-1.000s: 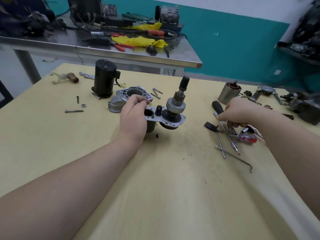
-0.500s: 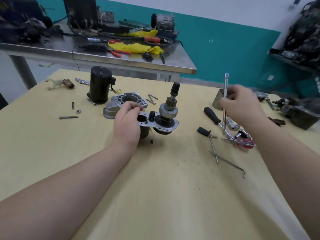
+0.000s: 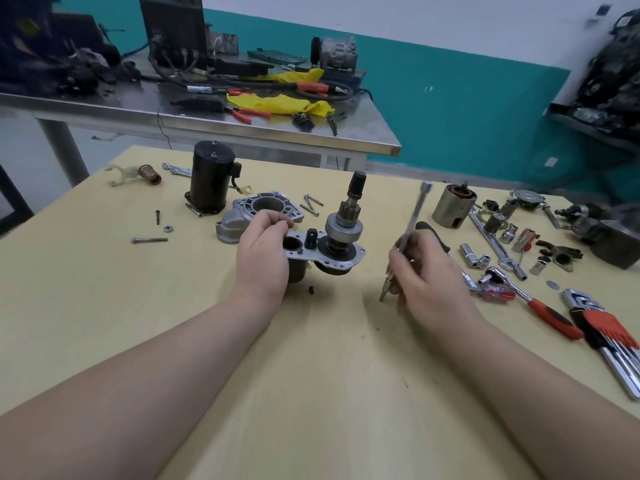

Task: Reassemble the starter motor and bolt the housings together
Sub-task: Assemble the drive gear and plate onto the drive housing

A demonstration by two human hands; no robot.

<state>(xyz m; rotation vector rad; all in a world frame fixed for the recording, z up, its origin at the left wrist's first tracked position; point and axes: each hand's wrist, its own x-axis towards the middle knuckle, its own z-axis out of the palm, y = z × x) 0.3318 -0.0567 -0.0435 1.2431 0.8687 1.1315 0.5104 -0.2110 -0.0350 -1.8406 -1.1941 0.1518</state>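
Now, near the bench's middle, the left hand [image 3: 265, 252] pinches the drive-end plate assembly [image 3: 325, 249] steady; the right hand [image 3: 427, 271] grips the long driver [image 3: 412, 225]. Seat its tip squarely before turning.

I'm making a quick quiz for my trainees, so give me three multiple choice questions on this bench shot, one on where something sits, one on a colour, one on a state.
1. Where does the black motor can stand?
A. behind the left hand
B. beside the hex keys
C. on the steel bench

2. What colour is the ratchet handle?
A. blue
B. red-orange
C. green

3. What is the right hand doing?
A. lying flat and empty
B. gripping a long metal driver
C. holding a hammer

Answers: 1 A, the can stands upright beyond the left hand. 2 B, its grip is red-orange. 3 B, fingers curl round the long metal driver.
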